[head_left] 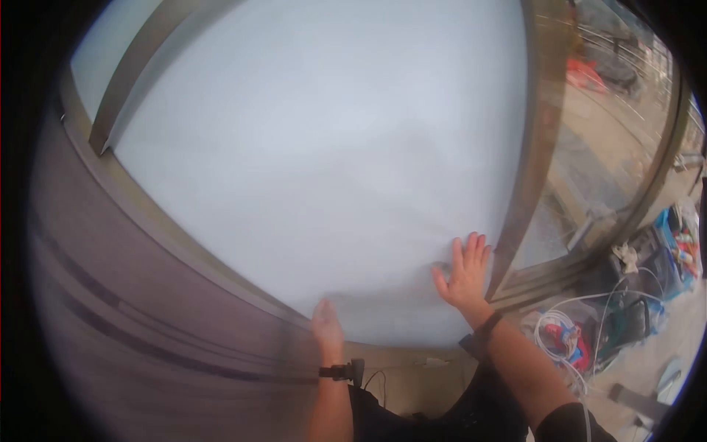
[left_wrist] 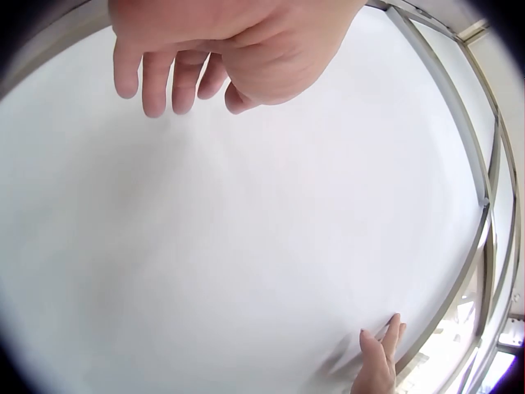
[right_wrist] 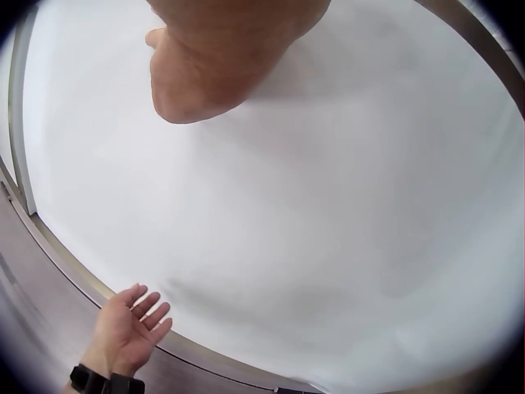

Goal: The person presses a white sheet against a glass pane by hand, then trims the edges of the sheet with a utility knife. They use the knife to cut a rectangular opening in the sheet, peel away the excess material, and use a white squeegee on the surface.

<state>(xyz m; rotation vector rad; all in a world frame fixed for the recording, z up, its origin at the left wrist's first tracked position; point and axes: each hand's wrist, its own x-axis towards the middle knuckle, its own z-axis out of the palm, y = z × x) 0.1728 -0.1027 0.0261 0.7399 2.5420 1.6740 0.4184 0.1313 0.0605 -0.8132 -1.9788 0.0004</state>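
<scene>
A large white sheet [head_left: 317, 162] covers a framed window pane in front of me and shows faint wrinkles near its lower part. My right hand [head_left: 465, 274] lies against the sheet's lower right, close to the frame, with fingers straight and thumb spread. Down at the lower left edge is my left hand [head_left: 326, 324], slightly blurred. In the left wrist view that left hand [left_wrist: 238, 41] has loosely bent fingers and nothing in its grasp. The right wrist view shows the left palm [right_wrist: 127, 332] turned toward the camera, beside the sheet's bottom edge; the right fingers are mostly hidden there.
A brown metal frame post [head_left: 541, 125] borders the sheet on the right, with bare glass [head_left: 611, 140] beyond. A purple-grey striped curtain or panel [head_left: 147, 295] runs along the left. Bags and a coiled white cable [head_left: 549, 335] lie at the lower right.
</scene>
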